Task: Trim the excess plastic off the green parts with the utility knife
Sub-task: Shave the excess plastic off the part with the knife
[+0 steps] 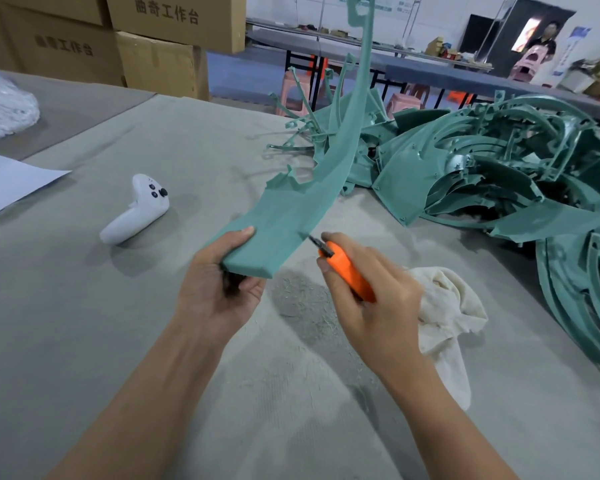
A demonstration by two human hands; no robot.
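While the long green part (291,209) is held at its broad near end by the left hand (219,282), thumb laid on the upper face and fingers curled beneath, its long axis is seen to run away from that grip, up and to the right. It narrows into a thin curved strip raised high above the table (84,306).

The orange utility knife (347,271) is gripped in the right hand (368,292), fingers wrapped round the handle. Its short dark blade is pointed up and to the left at the part's right-hand edge, just beyond the left hand's hold. Whether steel and plastic actually touch cannot be told. That edge lies on the knife hand's side, so a stroke along it, directed away from the holding hand, is judged to be what comes next.

The part is moulded in thin, matte, finely grained plastic, with a turned-down lip at the near end and ragged flash around a notch on its left edge.

Many more green parts (499,174) are heaped on the table to the right, well apart from the hands. Fine shavings (302,303) are scattered on the grey felt-like cover below the work. A cream cloth (447,306) is crumpled just beside the right hand, and a white controller (136,209) lies to the left.
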